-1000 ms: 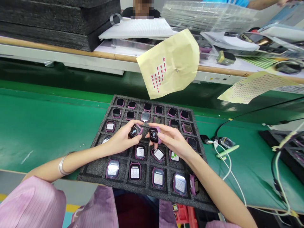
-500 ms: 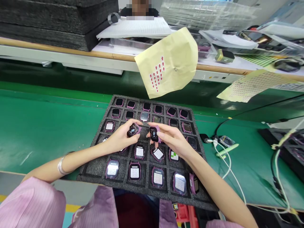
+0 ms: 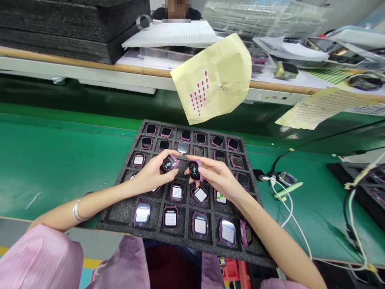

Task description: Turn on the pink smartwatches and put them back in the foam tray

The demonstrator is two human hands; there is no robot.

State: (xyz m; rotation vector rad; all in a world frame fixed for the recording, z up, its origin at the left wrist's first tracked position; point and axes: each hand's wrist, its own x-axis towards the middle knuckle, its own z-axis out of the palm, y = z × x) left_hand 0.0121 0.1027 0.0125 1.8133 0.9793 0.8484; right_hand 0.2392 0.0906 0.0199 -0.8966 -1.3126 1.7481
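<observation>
A smartwatch case with a purple frame and a lit dark face (image 3: 168, 163) is held between the thumb and fingers of my left hand (image 3: 155, 172). My right hand (image 3: 218, 172) grips a second purple smartwatch case (image 3: 194, 170), its screen lit with a similar dial. Both are strapless and held close together above a dark foam tray (image 3: 153, 235). In the tray's compartments lie several more purple watch cases. The far ones, such as this dark-screened watch (image 3: 200, 138), look black; nearer ones, like this watch (image 3: 171, 217), show white grids.
Black foam blocks (image 3: 60, 32) are stacked on the shelf at the back left. A yellow sheet with red arrow stickers (image 3: 216, 80) hangs off the shelf edge. White cables (image 3: 290, 204) and a light green pen-like tool (image 3: 288, 190) lie right of the tray. A person sits behind the shelf.
Almost nothing differs. The two watches and both hands have shifted very slightly to the left, with both grips kept.
</observation>
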